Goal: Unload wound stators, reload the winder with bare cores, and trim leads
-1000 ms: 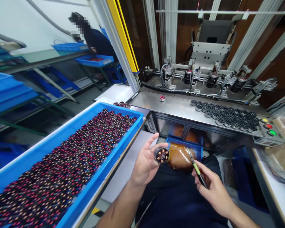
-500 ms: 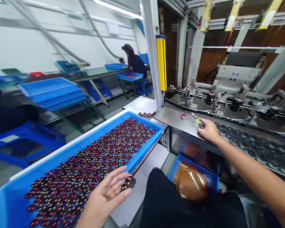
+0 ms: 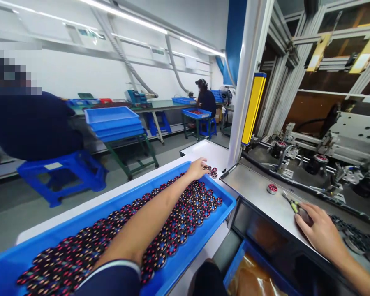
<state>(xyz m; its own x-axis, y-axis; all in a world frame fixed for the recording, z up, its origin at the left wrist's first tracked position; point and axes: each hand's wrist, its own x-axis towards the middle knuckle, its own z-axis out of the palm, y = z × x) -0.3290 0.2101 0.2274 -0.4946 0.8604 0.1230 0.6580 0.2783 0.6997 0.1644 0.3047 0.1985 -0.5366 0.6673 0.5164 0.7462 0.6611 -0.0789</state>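
My left hand (image 3: 197,169) reaches over the far end of the blue tray (image 3: 226,196). Its fingers are closed on a small round black part (image 3: 207,167) with copper-coloured spots. Right beside the fingers, another round part with red marks (image 3: 214,172) lies on the white tabletop. My right hand (image 3: 319,226) rests at the edge of the metal plate, fingers wrapped round the green handles of a pair of pliers (image 3: 292,203). The pliers' jaws point away from me, near a red-topped silver round part (image 3: 271,188) that stands on the plate.
Many round parts (image 3: 185,213) fill the blue tray. Dark rings (image 3: 354,242) lie right of my right hand. Behind the metal plate stands a machine (image 3: 319,162) with a yellow post (image 3: 254,109) at its side. Two people sit on blue stools further off.
My left hand has moved forward across the tray with the round part, from the near side to the far end. The view has turned left. My right hand still holds the pliers.
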